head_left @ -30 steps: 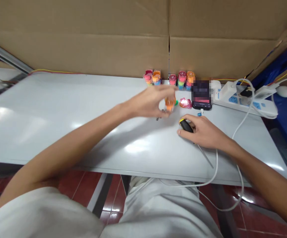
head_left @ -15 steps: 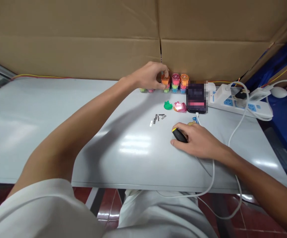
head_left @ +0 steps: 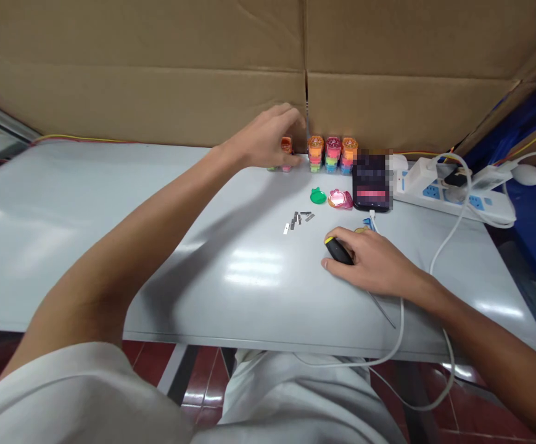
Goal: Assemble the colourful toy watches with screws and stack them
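My left hand (head_left: pixel 272 135) is at the back of the table, fingers apart and nothing visible between them. It partly hides small colourful plastic pieces (head_left: pixel 287 145) behind it. Just right of its fingertips stand three stacks of bright plastic pieces, one of them an orange-topped stack (head_left: pixel 315 154). My right hand (head_left: pixel 369 262) is closed around a screwdriver (head_left: pixel 339 251) with a black handle and yellow end; its thin shaft points back toward the table's front edge. In front of the stacks lie a green plastic piece (head_left: pixel 318 196), a pink piece with a shiny round face (head_left: pixel 340 198) and several small metal blades (head_left: pixel 292 223).
A phone (head_left: pixel 372 200) with a plugged-in cable lies right of the stacks. Beyond it sits a white power strip (head_left: pixel 457 197) with chargers. A white cable (head_left: pixel 434 253) loops past my right arm over the front edge. Cardboard (head_left: pixel 179 92) walls the back.
My left hand has moved left, off the orange-topped stack, and its fingers have spread. That stack stays upright in place. My right hand keeps hold of the screwdriver; the view has shifted slightly.
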Available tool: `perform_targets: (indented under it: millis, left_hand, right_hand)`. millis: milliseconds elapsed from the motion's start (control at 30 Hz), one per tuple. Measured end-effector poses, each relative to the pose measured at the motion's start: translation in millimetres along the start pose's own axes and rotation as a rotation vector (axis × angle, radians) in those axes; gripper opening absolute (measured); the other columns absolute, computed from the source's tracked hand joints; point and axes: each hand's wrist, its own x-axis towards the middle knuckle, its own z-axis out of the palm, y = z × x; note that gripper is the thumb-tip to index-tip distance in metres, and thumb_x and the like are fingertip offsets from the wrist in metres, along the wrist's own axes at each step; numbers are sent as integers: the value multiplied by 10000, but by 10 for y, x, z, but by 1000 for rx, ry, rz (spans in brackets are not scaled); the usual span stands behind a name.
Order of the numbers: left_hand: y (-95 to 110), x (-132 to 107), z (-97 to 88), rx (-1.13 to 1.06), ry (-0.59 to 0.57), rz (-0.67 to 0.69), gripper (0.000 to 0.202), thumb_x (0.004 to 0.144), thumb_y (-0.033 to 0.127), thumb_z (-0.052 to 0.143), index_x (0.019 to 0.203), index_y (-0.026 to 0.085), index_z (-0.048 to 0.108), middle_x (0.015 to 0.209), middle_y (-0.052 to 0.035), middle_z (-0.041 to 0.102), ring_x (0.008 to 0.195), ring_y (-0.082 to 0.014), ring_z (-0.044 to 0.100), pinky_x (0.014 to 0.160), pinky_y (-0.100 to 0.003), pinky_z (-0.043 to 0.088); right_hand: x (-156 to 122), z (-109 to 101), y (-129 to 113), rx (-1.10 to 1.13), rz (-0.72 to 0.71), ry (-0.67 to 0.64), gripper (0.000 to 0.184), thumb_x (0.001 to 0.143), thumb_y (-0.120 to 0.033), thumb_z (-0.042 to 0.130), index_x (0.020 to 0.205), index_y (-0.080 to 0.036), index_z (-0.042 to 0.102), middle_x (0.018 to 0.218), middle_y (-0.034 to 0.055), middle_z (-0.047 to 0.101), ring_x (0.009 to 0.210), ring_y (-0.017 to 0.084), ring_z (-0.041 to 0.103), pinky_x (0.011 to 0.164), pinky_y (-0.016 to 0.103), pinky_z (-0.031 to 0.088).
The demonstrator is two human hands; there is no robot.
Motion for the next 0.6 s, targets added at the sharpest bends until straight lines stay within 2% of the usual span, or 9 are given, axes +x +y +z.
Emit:
perform_targets:
  millis: [133, 267, 400, 500, 600]
  left_hand:
    - [-76, -208, -13, 128, -51, -72, 487, 902, 510, 717, 1256, 192, 610, 1327, -47, 594, 1218, -215, 435, 1028, -379, 343]
    - [-113, -245, 107, 130, -37, -77, 328, 917, 418, 650, 1145, 185, 683, 1327, -98, 630, 1243, -312, 495, 994, -430, 340]
    - [-89, -227, 129, 89, -5, -90, 263, 902, 404, 656, 1060, 198, 699, 1192, -116, 685, 1225, -361, 553, 977, -447, 358]
    - [43, -325, 40, 34, 1, -82, 267, 909, 425, 683, 1023, 183, 697, 1110, -104, 700, 1199, -346, 572, 1005, -448, 359]
    - [342, -572, -71, -68, 27, -11, 246, 915, 420, 709, 988, 185, 692, 1052, -67, 707, 1126, -295, 596, 993, -417, 375]
  right_hand:
    - [-7, -23, -21, 103, 19, 26, 263, 934, -507, 585, 1050, -273, 557, 738, -26, 538, 696, 149, 453, 671, 288, 332]
    - [-16, -36, -36, 299, 31, 84, 292, 929, -493, 638, 1145, -306, 578, 627, -79, 478, 580, 106, 384, 598, 263, 310]
    - [-27, -29, -12, 413, 36, 125, 292, 930, -517, 668, 1126, -309, 610, 578, -94, 444, 526, 85, 384, 535, 245, 313]
    - [-25, -25, 10, 496, 54, 177, 339, 916, -544, 696, 1155, -313, 632, 621, -83, 474, 523, 76, 408, 493, 222, 338]
    - [-2, -38, 10, 600, 25, 341, 346, 905, -501, 730, 1164, -287, 652, 717, -55, 541, 556, 69, 477, 472, 194, 380]
